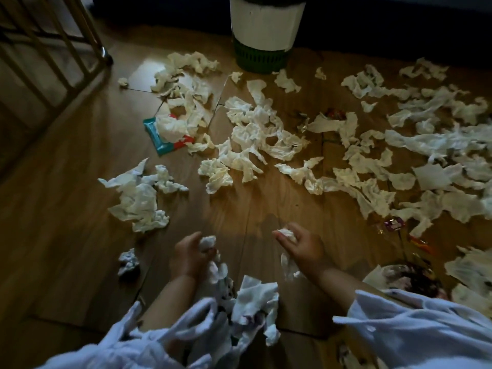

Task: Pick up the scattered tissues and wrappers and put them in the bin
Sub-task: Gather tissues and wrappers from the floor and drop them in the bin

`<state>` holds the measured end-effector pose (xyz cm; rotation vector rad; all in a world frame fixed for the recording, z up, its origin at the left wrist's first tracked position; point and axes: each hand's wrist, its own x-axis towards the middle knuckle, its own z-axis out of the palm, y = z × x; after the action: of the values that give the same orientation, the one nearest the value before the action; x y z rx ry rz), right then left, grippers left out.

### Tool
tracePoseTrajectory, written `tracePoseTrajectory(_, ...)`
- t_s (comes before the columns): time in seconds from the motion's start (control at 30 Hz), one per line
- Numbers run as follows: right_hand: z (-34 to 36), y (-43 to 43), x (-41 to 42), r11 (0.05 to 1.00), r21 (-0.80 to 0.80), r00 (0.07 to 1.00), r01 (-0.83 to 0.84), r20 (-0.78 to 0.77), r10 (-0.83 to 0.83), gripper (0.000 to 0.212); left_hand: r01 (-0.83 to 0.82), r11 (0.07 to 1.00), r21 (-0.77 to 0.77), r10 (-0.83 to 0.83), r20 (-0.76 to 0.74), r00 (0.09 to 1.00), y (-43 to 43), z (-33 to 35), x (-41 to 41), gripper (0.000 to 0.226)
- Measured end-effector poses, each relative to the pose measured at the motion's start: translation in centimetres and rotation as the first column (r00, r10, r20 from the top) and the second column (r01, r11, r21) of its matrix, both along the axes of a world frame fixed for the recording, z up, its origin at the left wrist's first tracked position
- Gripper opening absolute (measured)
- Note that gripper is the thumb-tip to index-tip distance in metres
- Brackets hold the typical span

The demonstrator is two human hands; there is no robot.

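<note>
Your left hand [190, 254] and right hand [299, 247] each pinch wadded tissues [207, 241] — trailing ends may slip loose before reaching the bin [266, 27].

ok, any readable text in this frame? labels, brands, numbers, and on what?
None can be read.
Teal pack: print blurred, partly covered.
Purple wrapper: print too small.
Bin: no label shows.
</note>
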<state>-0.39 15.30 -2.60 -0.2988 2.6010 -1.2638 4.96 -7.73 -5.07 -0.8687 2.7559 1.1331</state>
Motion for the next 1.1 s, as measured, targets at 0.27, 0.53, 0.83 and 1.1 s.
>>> tracePoseTrajectory(0.27, 7.1, -0.9, -6.2, 0.96, -0.152, 0.972, 0.234, 0.066, -0.227, 0.04, -0.073, 0.832, 0.55, 0.236, -0.232, 0.943, 0.3, 10.0, -7.1, 0.028)
tracePoseTrajectory(0.53, 27.5, -3.3, -3.7, 0.852, -0.195, 0.87, 0.486, 0.203, -0.45, 0.025, -0.211, 0.765, 0.609, 0.425, -0.23, 0.875, -0.6, 29.6, -5.8, 0.011)
tracePoseTrajectory(0.83, 56.3, -8.0, 0.1, 0.674, -0.163, 0.676, 0.721, 0.384, -0.629, 0.052, -0.186, 0.716, 0.673, 0.484, -0.287, 0.827, -4.5, 59.3, -3.4, 0.009)
tracePoseTrajectory(1.1, 68.8, -12.2, 3.0, 0.545, -0.155, 0.538, 0.824, 0.517, -0.666, 0.054, -0.1, 0.73, 0.676, 0.407, -0.312, 0.859, -9.0, 73.3, -1.3, 0.012)
